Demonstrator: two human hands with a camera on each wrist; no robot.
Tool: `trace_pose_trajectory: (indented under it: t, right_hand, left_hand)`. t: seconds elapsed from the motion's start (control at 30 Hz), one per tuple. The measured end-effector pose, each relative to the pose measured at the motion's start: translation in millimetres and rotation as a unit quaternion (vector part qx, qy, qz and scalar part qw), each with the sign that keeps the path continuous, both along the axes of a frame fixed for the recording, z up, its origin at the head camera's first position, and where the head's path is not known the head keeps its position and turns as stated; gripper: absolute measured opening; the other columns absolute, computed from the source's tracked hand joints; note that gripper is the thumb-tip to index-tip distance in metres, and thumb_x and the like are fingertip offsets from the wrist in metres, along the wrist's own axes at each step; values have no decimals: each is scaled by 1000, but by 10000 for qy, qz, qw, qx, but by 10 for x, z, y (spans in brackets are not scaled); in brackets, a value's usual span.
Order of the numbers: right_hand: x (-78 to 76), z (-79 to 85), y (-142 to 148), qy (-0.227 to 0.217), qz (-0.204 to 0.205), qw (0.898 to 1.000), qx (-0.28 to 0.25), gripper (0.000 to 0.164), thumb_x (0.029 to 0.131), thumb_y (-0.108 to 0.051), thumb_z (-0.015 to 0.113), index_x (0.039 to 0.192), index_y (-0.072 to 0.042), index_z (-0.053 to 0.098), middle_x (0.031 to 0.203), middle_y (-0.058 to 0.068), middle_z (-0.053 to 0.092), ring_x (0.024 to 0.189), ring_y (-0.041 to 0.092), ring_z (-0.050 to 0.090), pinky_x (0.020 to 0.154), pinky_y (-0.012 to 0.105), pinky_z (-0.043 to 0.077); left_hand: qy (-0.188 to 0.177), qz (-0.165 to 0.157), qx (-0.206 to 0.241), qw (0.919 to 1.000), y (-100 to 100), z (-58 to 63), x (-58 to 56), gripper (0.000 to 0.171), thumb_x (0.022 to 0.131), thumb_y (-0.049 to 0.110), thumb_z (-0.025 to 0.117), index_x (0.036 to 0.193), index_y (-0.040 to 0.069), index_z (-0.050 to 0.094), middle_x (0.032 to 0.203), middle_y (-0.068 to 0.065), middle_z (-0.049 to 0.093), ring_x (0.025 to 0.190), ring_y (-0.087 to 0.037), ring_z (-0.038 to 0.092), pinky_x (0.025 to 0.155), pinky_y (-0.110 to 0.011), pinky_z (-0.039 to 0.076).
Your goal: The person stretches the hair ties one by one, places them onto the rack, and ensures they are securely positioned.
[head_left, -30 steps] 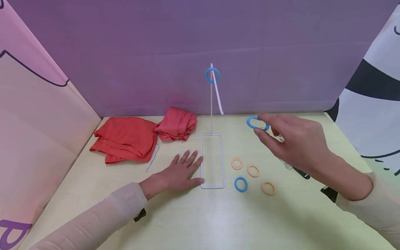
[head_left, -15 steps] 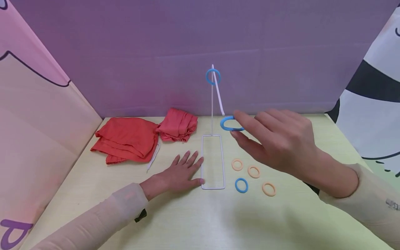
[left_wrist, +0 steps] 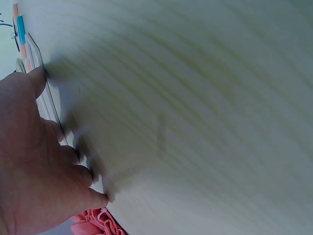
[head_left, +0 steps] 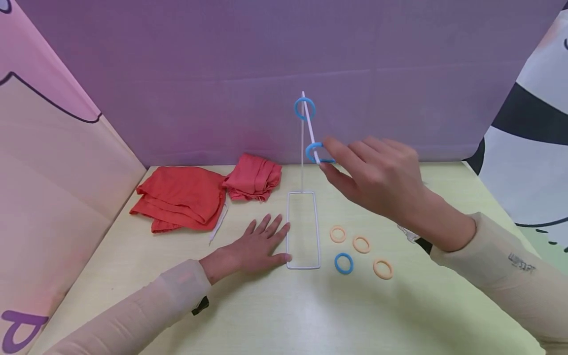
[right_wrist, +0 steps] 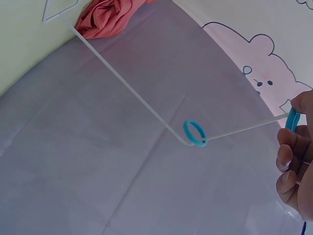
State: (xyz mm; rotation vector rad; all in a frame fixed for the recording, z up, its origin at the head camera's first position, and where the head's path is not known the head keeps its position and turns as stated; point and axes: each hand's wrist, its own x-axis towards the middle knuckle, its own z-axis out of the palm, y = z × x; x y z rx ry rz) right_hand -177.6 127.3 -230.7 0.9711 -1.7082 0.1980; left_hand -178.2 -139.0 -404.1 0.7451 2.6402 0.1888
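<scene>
1. Reference: head view, clock centred on the base of the white wire stand (head_left: 317, 231).
2. Right hand (head_left: 377, 175), at 2 o'clock: thumb and forefinger nearly closed, pinching the held blue ring (head_left: 307, 152) by its near side; remaining fingers curled, gripping nothing visible.
3. Held blue ring: raised, between 12 and 1 o'clock, overlapping the tip of the stand's arm. Whether the tip passes through it cannot be confirmed.
4. Hung blue ring (head_left: 296, 109): at 12 o'clock, on the arm near its top bend.
5. Left hand (head_left: 257, 249), at 8 o'clock: fingers spread wide, holding nothing; thumb and forefinger at the base's near-side wire, on the table (head_left: 288, 315).
6. Loose on the table: three peach rings (head_left: 354, 243), from 3 to 4 o'clock; the loose blue ring (head_left: 336, 264), at 4.
7. Red cloth (head_left: 186, 197) lies between 9 and 10 o'clock; the smaller cloth (head_left: 252, 176), between 10 and 11.
</scene>
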Motion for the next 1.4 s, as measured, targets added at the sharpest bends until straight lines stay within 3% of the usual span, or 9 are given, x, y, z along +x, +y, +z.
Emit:
trace_pose_trajectory:
  t: [0.43,0.83,1.2,1.4]
  right_hand:
    - [-400,-78,-59,-309,-210,9987,-345,20,91,-23,70,108,-13,72,57,3,55,46,21,49,38,31,26]
    - [-689,-88,-119,-436,-690,9962,-296,21,95,-28,65,110,-14,71,58,3,58,46,23,52,37,31,25]
    - [-846,-141,-166,-500,-750,9950,-431,20,97,-26,61,109,-14,71,59,2,62,47,23,55,37,31,26]
    - [-899,-150,-191,-566,-859,9935,-489,19,98,-26,59,107,-14,70,56,2,57,44,24,50,37,32,24]
  left_hand:
    - [-20,22,45,10000,-15,2,8,84,98,65,43,163,24,7,171,-4,-2,157,-34,-8,124,-61,1]
    - [2,18,4,10000,-19,-17,7,84,98,65,43,163,25,7,171,-4,-1,157,-34,-8,124,-61,1]
    - [26,25,7,10000,-22,-41,3,84,98,66,43,163,26,7,171,-3,-1,158,-33,-8,125,-60,1]
    - [44,18,-28,10000,-19,-31,10,84,98,66,42,163,25,7,171,-3,-1,158,-33,-7,125,-60,1]
